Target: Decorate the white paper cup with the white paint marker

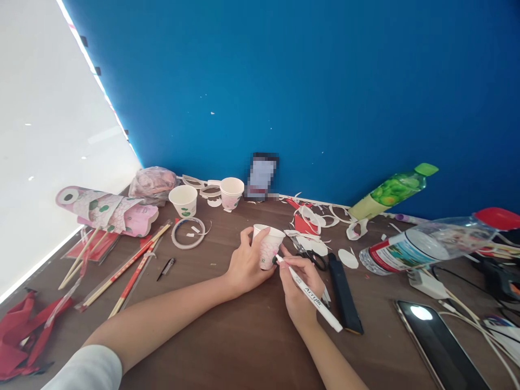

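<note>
My left hand (246,265) is wrapped round a white paper cup (268,245) with a pink pattern, which stands upright on the brown table (227,336). My right hand (300,284) grips a white acrylic marker (309,295), and its tip touches the cup's lower right side. Both hands sit close together at the middle of the table. Black-handled scissors (311,253) lie just behind my right hand, among white paper scraps (320,216).
Two more paper cups (183,200) (232,193) stand near the blue wall, a tape ring (188,233) before them. Chopsticks (122,271) and patterned paper rolls (105,211) lie left. Right: a black case (344,292), two plastic bottles (426,244) (392,190), a phone (441,341), cables.
</note>
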Motion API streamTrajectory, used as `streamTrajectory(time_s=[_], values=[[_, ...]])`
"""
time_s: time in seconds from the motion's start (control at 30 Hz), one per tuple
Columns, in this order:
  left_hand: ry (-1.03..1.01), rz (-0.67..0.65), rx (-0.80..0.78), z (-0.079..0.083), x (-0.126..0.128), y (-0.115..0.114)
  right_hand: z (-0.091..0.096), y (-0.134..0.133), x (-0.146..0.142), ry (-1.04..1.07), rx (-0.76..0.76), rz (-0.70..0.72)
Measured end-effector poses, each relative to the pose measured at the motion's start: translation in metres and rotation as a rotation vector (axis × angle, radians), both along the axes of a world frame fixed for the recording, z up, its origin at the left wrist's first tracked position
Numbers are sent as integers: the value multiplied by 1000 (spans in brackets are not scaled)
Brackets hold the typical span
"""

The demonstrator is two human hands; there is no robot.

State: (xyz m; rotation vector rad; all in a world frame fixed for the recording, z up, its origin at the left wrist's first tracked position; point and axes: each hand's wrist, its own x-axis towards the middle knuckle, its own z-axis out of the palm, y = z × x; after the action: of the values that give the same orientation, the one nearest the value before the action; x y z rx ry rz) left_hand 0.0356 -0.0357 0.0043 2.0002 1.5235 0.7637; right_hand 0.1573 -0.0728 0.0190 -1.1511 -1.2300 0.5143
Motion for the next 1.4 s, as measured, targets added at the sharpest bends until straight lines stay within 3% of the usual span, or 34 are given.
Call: streamTrajectory(time_s=[0.27,1.4], values=[[-3,-13,19,-1,0,0,3,0,2,23,-92,-69],[-8,-15,19,-2,0,0,3,2,4,51,-92,-35]])
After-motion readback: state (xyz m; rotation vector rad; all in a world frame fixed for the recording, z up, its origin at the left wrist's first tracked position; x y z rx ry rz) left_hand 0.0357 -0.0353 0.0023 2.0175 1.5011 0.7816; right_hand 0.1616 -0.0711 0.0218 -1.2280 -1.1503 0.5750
